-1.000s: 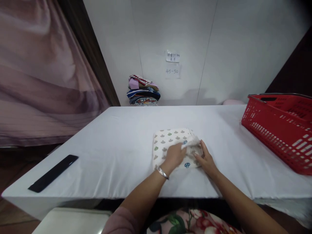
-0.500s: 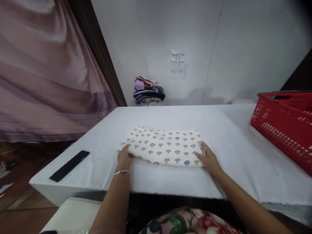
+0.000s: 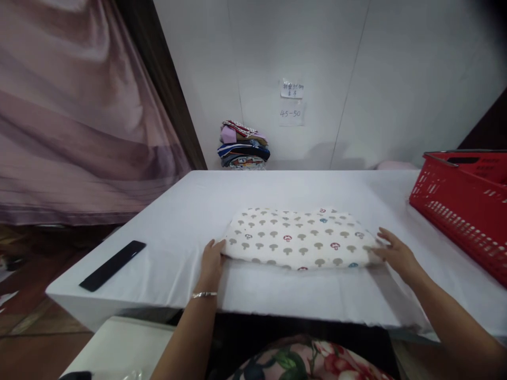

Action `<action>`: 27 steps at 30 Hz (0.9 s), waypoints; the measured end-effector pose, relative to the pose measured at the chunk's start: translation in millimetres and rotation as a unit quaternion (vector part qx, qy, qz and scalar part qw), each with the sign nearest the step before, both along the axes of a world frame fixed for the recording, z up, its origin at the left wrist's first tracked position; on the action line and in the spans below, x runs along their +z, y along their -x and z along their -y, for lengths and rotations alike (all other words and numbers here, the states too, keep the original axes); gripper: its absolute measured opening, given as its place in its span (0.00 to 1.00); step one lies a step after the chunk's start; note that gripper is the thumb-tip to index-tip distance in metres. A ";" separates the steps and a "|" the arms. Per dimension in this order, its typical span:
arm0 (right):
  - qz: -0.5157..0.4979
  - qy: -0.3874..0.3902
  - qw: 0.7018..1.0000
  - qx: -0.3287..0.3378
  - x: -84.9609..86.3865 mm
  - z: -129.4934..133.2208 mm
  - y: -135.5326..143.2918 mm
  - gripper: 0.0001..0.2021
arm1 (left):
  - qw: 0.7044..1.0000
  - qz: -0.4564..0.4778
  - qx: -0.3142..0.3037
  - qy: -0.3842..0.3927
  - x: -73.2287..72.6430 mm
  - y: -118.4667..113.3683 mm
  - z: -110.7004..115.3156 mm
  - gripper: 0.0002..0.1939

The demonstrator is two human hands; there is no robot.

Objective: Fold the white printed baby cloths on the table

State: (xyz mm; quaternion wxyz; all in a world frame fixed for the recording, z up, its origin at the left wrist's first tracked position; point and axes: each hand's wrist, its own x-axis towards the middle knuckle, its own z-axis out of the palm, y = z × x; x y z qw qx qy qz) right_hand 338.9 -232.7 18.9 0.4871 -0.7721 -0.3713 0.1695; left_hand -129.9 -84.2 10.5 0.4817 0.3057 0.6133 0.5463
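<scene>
Behind the white-covered table (image 3: 317, 295) rises a pale wall (image 3: 309, 42) with thin vertical seams and two paper notes (image 3: 292, 103). A pinkish curtain (image 3: 71, 116) hangs left of the table; reddish-brown floor (image 3: 47, 348) shows below it.

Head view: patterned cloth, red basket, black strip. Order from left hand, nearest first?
1. Patterned cloth: right at the left hand, at its fingertips.
2. Black strip: to the hand's left, on the table.
3. Red basket: far right side.
</scene>
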 end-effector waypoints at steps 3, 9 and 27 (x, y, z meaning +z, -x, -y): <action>-0.142 0.062 0.987 0.033 -12.0 9.6 -13.6 0.42 | 0.963 -0.260 -0.036 -0.056 3.6 1.5 -5.8 0.25; -0.143 0.103 0.984 0.016 -8.1 -17.2 -20.9 0.42 | 0.785 -0.582 -0.203 -0.057 20.1 -17.3 -29.0 0.25; -0.021 0.042 0.900 0.434 59.2 12.4 108.7 0.24 | 0.918 -0.140 -0.365 -0.074 20.8 -91.5 63.1 0.19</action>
